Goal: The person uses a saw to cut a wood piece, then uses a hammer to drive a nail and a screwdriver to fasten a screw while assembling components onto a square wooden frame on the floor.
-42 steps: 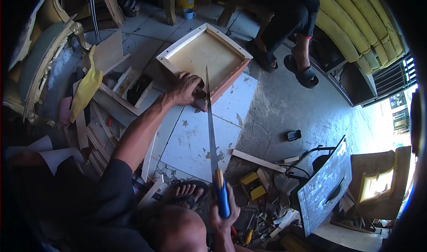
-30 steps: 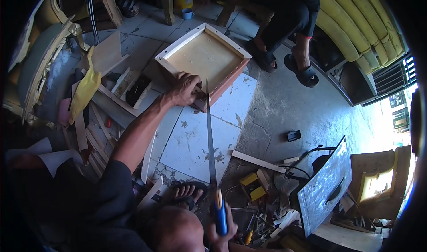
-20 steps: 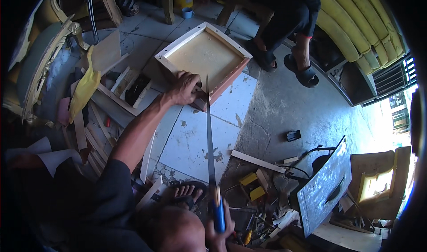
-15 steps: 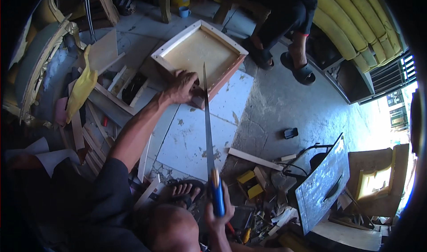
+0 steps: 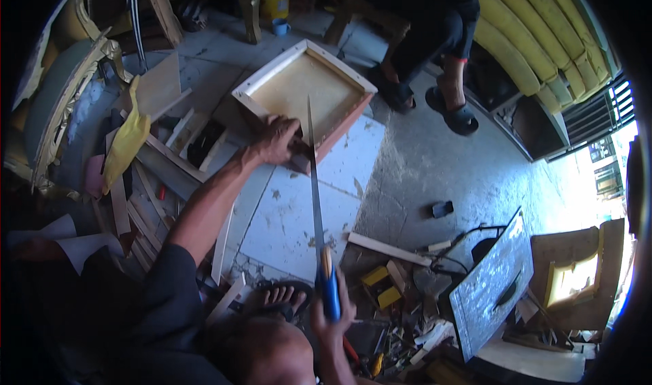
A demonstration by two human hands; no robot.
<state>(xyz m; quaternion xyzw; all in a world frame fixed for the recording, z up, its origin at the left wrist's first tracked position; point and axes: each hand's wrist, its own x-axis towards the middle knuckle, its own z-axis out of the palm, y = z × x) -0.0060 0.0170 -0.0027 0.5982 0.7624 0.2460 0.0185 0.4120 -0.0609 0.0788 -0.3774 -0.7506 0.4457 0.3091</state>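
A shallow wooden box (image 5: 299, 89) with pale rim and reddish side is laid on the white floor tiles (image 5: 272, 235). Its near corner is gripped by the left hand (image 5: 277, 140) — the fingers are bent and clamped on the edge. On the near side of the box, a handsaw (image 5: 317, 212) is held by the right hand (image 5: 336, 317), whose fingers are closed around the blue handle (image 5: 329, 295). The narrow blade (image 5: 314, 171) is pointed away from the person and is seen across the near corner of the box, just beside the left hand — whether the wood is touched by the teeth cannot be told. Beyond the box, a blue mug (image 5: 280, 26) is placed; to its right, black slippers (image 5: 459, 120) are worn by another person. To the left of the box, a yellow limp piece (image 5: 128, 147) is draped, and nearer on the right, a metal plate (image 5: 482, 307) is stood tilted
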